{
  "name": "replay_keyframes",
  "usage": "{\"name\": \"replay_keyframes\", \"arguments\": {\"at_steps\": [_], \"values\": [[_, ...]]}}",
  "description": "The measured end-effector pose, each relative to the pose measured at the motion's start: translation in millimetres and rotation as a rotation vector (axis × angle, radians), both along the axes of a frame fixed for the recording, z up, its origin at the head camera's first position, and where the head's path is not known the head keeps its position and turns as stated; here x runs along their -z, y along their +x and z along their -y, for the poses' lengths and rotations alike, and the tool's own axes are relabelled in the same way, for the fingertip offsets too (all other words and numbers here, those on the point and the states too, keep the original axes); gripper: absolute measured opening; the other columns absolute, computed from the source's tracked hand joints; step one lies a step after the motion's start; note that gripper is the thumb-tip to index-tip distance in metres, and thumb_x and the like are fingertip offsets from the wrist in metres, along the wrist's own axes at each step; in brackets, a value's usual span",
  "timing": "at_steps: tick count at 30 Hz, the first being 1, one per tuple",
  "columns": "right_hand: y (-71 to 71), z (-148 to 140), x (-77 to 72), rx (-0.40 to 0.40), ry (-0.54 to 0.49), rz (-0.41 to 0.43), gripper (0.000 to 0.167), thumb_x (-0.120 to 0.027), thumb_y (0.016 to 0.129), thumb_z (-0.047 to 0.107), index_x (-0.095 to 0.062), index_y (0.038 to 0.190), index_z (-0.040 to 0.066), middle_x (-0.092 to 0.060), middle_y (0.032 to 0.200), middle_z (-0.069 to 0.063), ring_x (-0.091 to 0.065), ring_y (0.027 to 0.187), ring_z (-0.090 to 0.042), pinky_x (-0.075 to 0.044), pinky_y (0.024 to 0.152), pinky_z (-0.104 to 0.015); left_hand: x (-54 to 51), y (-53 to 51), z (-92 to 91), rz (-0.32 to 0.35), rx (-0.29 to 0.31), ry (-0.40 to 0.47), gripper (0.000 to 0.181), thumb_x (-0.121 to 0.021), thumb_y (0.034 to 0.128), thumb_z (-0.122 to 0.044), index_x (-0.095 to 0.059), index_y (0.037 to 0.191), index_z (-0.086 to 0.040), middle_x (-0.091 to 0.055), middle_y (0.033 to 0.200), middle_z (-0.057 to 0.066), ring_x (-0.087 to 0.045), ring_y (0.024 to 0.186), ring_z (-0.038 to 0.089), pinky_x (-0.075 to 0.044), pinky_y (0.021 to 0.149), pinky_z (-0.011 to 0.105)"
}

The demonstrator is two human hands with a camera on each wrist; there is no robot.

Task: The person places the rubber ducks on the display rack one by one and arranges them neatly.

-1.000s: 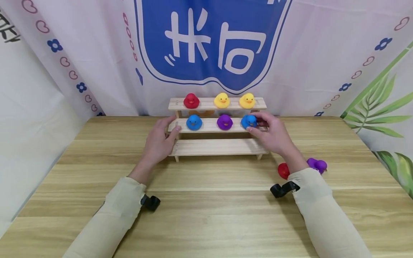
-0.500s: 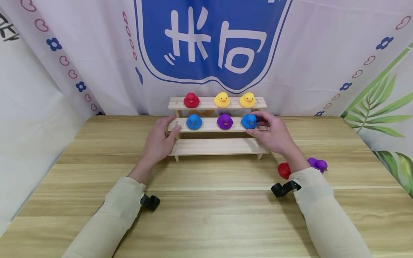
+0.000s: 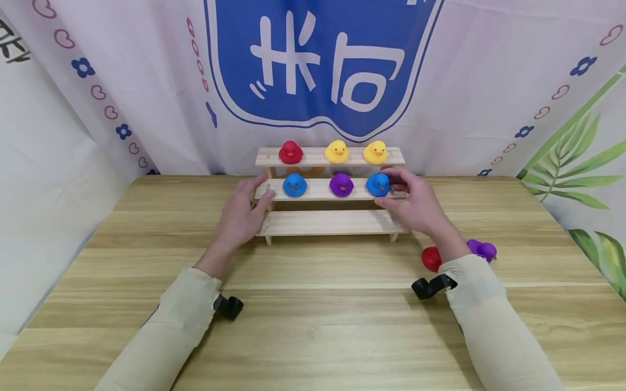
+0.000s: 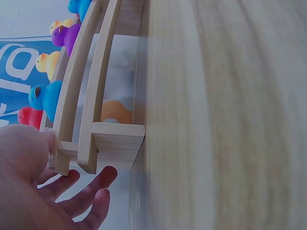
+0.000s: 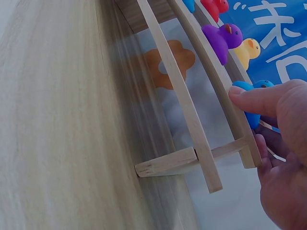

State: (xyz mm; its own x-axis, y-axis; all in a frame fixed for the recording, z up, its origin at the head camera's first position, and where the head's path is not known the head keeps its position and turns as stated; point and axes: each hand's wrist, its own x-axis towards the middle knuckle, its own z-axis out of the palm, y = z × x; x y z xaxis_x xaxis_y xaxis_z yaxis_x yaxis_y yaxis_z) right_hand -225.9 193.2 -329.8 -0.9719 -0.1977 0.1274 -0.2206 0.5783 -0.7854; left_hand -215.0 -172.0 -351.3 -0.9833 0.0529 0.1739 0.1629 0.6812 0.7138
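A three-step wooden display rack (image 3: 332, 222) stands at the back of the table. My left hand (image 3: 243, 209) grips the left end of its middle step, thumb at the front edge; the lower fingers hang apart from the wood in the left wrist view. At the right end of that step, my right hand (image 3: 415, 201) holds a blue rubber duck (image 3: 378, 185) between its thumb in front and fingers behind. A purple duck (image 3: 341, 185) and another blue duck (image 3: 295, 185) sit on the same step. The top step bears a red duck (image 3: 290, 152) and two yellow ducks (image 3: 337, 152).
On the table right of the rack lie a red duck (image 3: 431, 259) and a purple duck (image 3: 484, 250), partly hidden by my right wrist. A printed cloth (image 3: 166, 108) hangs directly behind the rack. The bottom step (image 3: 327, 222) runs below the ducks.
My right thumb has slid slightly down on the front of the blue duck, to the step's edge. The left hand and the other ducks have stayed in place.
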Motion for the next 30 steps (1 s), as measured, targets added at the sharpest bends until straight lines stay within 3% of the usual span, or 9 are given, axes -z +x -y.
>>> {"name": "replay_keyframes", "arguments": {"at_steps": [11,21,25,28,30], "values": [[-2.1,-3.6,0.2,-0.004,-0.047,0.011,0.062,-0.079,0.096,0.013,-0.052,0.151,0.013,-0.058,0.15,-0.013,-0.058,0.136,-0.034,-0.047,0.12,-0.052,-0.3,-0.4,-0.2,-0.004,0.011,0.005,0.057,-0.051,0.1128,-0.036,-0.042,0.162,-0.008,-0.046,0.163,0.019,-0.06,0.121,0.038,-0.053,0.108,0.056],[9.9,-23.1,-8.2,-0.025,-0.086,-0.002,0.061,-0.078,0.098,0.02,-0.051,0.152,0.012,-0.058,0.152,-0.009,-0.056,0.139,-0.028,-0.046,0.12,-0.051,-0.7,0.4,-1.4,-0.001,0.003,-0.004,0.057,-0.051,0.1124,-0.036,-0.043,0.162,-0.009,-0.046,0.162,0.018,-0.061,0.12,0.037,-0.054,0.107,0.055],[17.7,-38.5,-10.1,0.005,-0.079,-0.024,0.06,-0.079,0.098,0.023,-0.053,0.152,0.015,-0.059,0.151,-0.009,-0.057,0.137,-0.026,-0.053,0.112,-0.031,-0.5,0.8,-1.9,0.002,0.002,0.001,0.057,-0.051,0.1125,-0.036,-0.043,0.162,-0.009,-0.046,0.163,0.018,-0.06,0.12,0.037,-0.054,0.107,0.055],[23.0,-52.1,-10.6,0.044,-0.057,-0.034,0.061,-0.079,0.098,0.025,-0.053,0.152,0.015,-0.06,0.15,-0.01,-0.056,0.136,-0.025,-0.051,0.101,-0.013,-0.4,0.9,-1.3,0.006,0.0,0.004,0.057,-0.05,0.1127,-0.037,-0.043,0.162,-0.01,-0.046,0.163,0.019,-0.06,0.119,0.037,-0.053,0.107,0.056],[26.6,-60.9,-10.9,0.066,-0.045,-0.041,0.06,-0.078,0.098,0.026,-0.053,0.152,0.014,-0.06,0.149,-0.011,-0.056,0.134,-0.023,-0.05,0.096,-0.009,-0.6,1.0,-0.9,0.01,-0.005,0.003,0.057,-0.051,0.1126,-0.037,-0.043,0.162,-0.01,-0.045,0.163,0.018,-0.06,0.12,0.037,-0.053,0.108,0.056]]}}
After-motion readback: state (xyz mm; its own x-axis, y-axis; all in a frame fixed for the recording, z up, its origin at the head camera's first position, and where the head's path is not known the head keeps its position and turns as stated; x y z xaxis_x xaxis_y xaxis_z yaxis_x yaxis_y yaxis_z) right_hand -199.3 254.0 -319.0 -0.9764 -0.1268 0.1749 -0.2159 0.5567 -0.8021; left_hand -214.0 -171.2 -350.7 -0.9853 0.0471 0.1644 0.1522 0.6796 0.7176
